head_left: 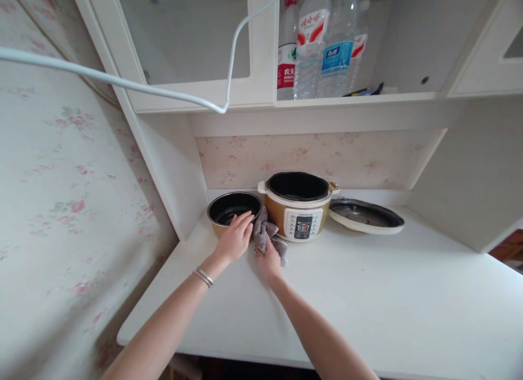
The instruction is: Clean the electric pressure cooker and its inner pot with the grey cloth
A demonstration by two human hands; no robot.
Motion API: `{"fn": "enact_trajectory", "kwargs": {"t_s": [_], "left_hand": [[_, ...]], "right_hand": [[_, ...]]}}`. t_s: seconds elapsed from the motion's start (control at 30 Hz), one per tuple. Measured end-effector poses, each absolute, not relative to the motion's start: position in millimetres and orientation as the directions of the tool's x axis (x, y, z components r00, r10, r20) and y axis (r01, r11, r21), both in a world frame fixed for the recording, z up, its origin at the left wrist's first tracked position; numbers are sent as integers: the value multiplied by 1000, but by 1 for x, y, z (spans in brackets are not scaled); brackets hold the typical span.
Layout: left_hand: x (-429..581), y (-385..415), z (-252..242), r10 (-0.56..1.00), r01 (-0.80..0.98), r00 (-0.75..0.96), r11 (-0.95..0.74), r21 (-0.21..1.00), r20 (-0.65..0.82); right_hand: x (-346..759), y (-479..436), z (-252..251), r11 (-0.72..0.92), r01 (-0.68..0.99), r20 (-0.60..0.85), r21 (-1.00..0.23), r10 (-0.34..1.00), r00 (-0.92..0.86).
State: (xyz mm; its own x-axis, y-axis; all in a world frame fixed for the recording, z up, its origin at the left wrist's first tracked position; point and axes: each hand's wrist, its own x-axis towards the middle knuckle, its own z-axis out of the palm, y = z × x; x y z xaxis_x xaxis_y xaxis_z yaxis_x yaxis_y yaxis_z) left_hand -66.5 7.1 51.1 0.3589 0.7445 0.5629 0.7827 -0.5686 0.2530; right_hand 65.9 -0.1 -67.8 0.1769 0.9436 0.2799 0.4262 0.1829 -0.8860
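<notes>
My left hand rests on the near right rim of a round black-lined inner pot, its fingers stretched out over the edge. Between that pot and the cooker, my right hand grips a grey-brown cloth, which hangs against the pot's right side. The gold and white electric cooker stands just right of the cloth, its top uncovered and its dark inside showing. Further right lies the cooker's lid, dark inner side up.
All this stands on a white desk against a flowered wall. Overhead, a cabinet shelf holds several plastic bottles. A white bent cable or rod crosses the upper left. White panels close both sides.
</notes>
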Motion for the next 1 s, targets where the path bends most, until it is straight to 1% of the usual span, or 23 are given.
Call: {"fn": "enact_trajectory", "kwargs": {"t_s": [0.07, 0.1, 0.17, 0.23, 0.3, 0.4, 0.47, 0.53, 0.6, 0.7, 0.8, 0.9, 0.97, 1.0], "left_hand": [[-101, 18, 61, 756, 836, 336, -514, 191, 562], [-120, 23, 63, 780, 875, 294, -453, 173, 553], [-157, 34, 60, 840, 930, 236, -341, 137, 489], [-183, 39, 51, 870, 937, 265, -334, 100, 415], [-193, 38, 38, 879, 935, 270, -336, 111, 393], [-183, 26, 25, 875, 936, 223, -315, 156, 431], [-169, 13, 22, 869, 930, 221, -324, 172, 444], [-155, 2, 22, 865, 918, 242, -350, 184, 440], [-142, -7, 23, 862, 903, 261, -377, 206, 434], [-121, -12, 24, 863, 862, 290, -424, 279, 413], [-102, -12, 28, 894, 807, 265, -411, 424, 361], [-86, -15, 33, 932, 721, 135, -325, 612, 335], [-76, -22, 36, 948, 642, 3, -246, 726, 319], [-70, -27, 36, 959, 590, -45, -200, 782, 279]], "right_hand": [[67, 2, -68, 163, 433, 265, -887, 946, 186], [67, 2, -68, 153, 432, 257, -889, 947, 192], [66, 2, -67, 141, 430, 241, -892, 952, 189], [65, 1, -66, 136, 434, 230, -890, 958, 172], [63, 1, -65, 137, 443, 225, -886, 963, 151], [59, 1, -63, 122, 445, 215, -887, 963, 165], [55, -1, -63, 113, 439, 214, -891, 959, 188], [50, -6, -62, 137, 430, 236, -893, 954, 186], [44, -14, -61, 180, 422, 261, -889, 955, 144], [32, -28, -56, 219, 387, 260, -896, 964, 56], [25, -32, -46, 192, 239, 193, -952, 981, -17], [35, -25, -29, 67, 3, 67, -998, 997, -49], [50, -21, -13, -36, -145, -29, -989, 998, -53], [59, -21, -5, -81, -220, -69, -972, 996, -61]]}}
